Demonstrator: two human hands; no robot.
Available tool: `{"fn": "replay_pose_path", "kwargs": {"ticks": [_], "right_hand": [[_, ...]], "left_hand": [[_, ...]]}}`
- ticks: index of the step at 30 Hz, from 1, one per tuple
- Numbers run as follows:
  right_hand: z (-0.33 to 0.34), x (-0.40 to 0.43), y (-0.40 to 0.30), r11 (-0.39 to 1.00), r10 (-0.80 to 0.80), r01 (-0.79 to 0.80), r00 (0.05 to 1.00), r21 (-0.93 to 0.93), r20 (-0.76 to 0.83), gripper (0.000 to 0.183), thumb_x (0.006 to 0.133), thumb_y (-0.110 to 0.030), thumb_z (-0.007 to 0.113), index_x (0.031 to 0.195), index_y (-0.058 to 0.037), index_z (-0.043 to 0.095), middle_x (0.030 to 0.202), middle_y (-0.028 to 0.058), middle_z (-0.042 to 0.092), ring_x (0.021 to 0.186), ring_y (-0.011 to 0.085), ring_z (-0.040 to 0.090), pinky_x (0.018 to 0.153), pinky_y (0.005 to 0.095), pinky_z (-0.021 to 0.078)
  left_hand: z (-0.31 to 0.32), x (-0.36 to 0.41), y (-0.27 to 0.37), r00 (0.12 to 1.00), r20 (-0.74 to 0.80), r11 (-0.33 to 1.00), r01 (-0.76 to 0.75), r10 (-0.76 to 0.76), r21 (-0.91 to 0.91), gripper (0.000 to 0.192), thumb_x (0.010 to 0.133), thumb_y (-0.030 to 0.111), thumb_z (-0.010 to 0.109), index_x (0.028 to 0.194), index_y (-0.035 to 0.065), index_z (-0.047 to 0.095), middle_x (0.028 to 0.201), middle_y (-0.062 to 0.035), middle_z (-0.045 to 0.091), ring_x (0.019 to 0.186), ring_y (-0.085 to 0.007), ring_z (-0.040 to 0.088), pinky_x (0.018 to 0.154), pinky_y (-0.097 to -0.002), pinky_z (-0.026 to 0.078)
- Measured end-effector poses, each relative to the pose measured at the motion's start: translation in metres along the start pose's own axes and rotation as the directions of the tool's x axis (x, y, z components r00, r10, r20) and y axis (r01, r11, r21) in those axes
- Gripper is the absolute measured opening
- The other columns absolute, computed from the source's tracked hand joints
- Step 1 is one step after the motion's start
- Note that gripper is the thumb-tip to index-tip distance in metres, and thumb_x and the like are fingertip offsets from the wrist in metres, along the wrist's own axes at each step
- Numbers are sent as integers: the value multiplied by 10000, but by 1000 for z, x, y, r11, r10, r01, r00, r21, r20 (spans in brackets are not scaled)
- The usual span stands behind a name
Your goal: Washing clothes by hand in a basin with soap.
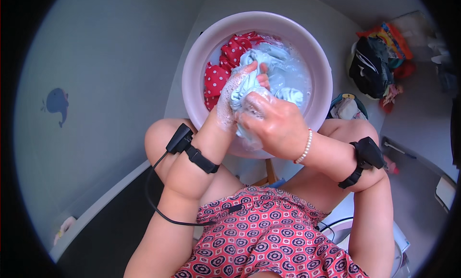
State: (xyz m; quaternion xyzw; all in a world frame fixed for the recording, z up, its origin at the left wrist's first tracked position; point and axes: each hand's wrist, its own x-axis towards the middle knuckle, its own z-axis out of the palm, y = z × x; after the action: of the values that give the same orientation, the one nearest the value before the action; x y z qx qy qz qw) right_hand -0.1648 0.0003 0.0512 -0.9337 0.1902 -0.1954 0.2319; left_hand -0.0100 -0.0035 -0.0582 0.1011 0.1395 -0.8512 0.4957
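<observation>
Over a pink plastic basin (317,76) of soapy water, both hands grip a bunched light-blue cloth (248,85). My left hand (232,92), covered with suds, holds it from the left, with the thumb and fingertips showing around it. Closed on the cloth's lower part is my right hand (275,121), wet and wearing a beaded bracelet (307,146). A red polka-dot cloth (218,78) lies at the basin's left side. More light-blue fabric (290,96) sits in the water at the right. The hands partly hide the held cloth.
Right of the basin stand a container heaped with dark and colourful clothes (371,67) and a smaller container with whitish cloth (347,108). A wall with a whale sticker (57,101) rises at the left. A black cable (155,202) hangs from the left forearm's strapped device.
</observation>
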Motion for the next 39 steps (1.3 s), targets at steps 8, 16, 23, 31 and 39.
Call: {"fn": "replay_pose_path", "kwargs": {"ticks": [8,16,23,31,39], "right_hand": [[12,21,69,975,185,-211,949,-76,-256,313,647,-187,762,940,-117,677,1015,143,650,801,287,685,621,379,563],[15,23,87,953,303,-303,940,24,-156,395,712,-216,758,1063,-81,637,1045,157,667,826,347,677,710,419,554],[1,9,90,969,216,-218,976,119,29,725,655,-267,850,1276,-60,537,1190,196,607,1111,393,567,946,428,474],[-14,27,104,913,345,-224,870,341,-353,369,649,-104,804,992,-44,680,1035,147,598,1014,319,591,871,380,488],[18,16,38,764,115,79,960,640,-255,512,773,-157,740,1219,-92,496,1357,107,434,1283,269,422,1089,352,309]], "left_hand": [[70,-8,-30,886,-340,945,-261,315,197,218,986,218,532,1140,76,592,999,-42,603,942,-197,593,815,-346,504],[61,-10,-50,840,-298,879,-367,454,305,446,1016,402,445,1288,55,517,1250,-111,600,1172,-274,578,1028,-453,460],[54,-18,-9,813,-78,805,-550,577,222,374,973,292,553,1252,46,523,1228,-115,605,1170,-279,570,1036,-476,447],[48,-11,-15,760,-210,782,-556,615,281,390,1017,294,393,1313,64,502,1321,-119,540,1227,-280,515,1087,-471,384],[57,-24,-28,949,98,944,-309,298,114,871,848,786,383,1393,108,432,1358,-170,495,1257,-384,496,1062,-552,390]]}}
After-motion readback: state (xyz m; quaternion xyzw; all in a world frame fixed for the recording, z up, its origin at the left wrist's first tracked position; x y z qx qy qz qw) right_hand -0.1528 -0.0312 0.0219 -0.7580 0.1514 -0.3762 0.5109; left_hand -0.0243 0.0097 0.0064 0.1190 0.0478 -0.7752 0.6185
